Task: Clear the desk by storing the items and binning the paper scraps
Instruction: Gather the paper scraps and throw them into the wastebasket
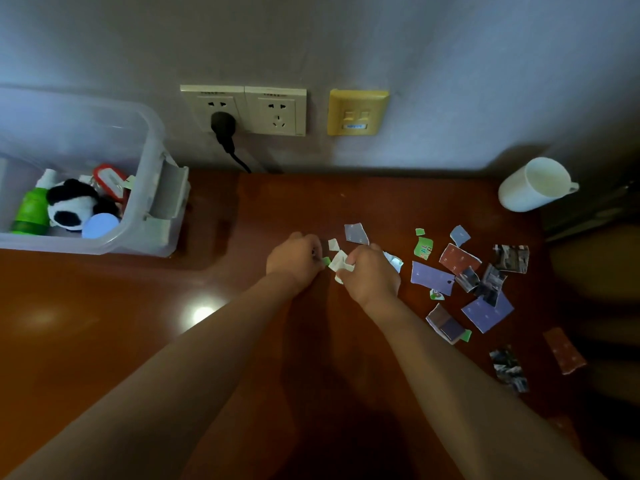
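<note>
Two hands are being worked close together over the middle of the counter (104, 341). A crumpled wad of white scraps (340, 263) is clutched in the curled fingers of the right hand (372, 275), and a small green scrap (326, 260) looks to be pinched at the fingertips of the left hand (294, 258), just beside the wad.

Plenty more torn pieces (431, 277) are left scattered flat to the right, purple, red and printed, some overlapping. No bin can be seen. These scraps are judged feather-light, thin and limp. On so glossy a top they will be hard to lift by the face, so they are better raked into a heap or nipped at a raised corner, then squeezed into the wad so that none flutter off.

A white mug (533, 185) is left at the far right corner. It is stiff and breakable, and best taken by its handle. Toys and bottles are already stowed in the clear box (162, 202) at the left.
</note>
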